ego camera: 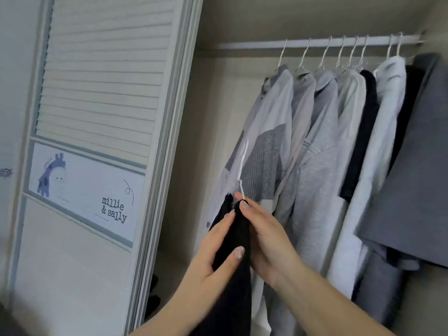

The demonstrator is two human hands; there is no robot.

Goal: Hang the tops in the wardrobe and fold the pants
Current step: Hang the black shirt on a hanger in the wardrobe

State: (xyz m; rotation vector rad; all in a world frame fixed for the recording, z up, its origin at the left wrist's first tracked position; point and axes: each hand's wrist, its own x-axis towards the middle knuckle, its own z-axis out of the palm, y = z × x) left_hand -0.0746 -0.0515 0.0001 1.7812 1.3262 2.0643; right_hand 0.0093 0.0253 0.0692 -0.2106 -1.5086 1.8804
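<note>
A black top (236, 241) on a white hanger (243, 166) sits between both hands, low in front of the open wardrobe. The left hand (213, 257) grips its folded cloth, fingers (238, 253) curled round it. The right hand (264, 236) pinches the hanger's neck at the collar. Above and to the right of the fingers, grey, white and black tops (322, 132) hang on the rail (315, 42). To the left stands the slatted door (101, 93).

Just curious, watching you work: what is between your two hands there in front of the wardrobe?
A black top on a white hanger, seen from the head camera. The left hand grips its fabric; the right hand pinches it near the hanger's neck.
</note>
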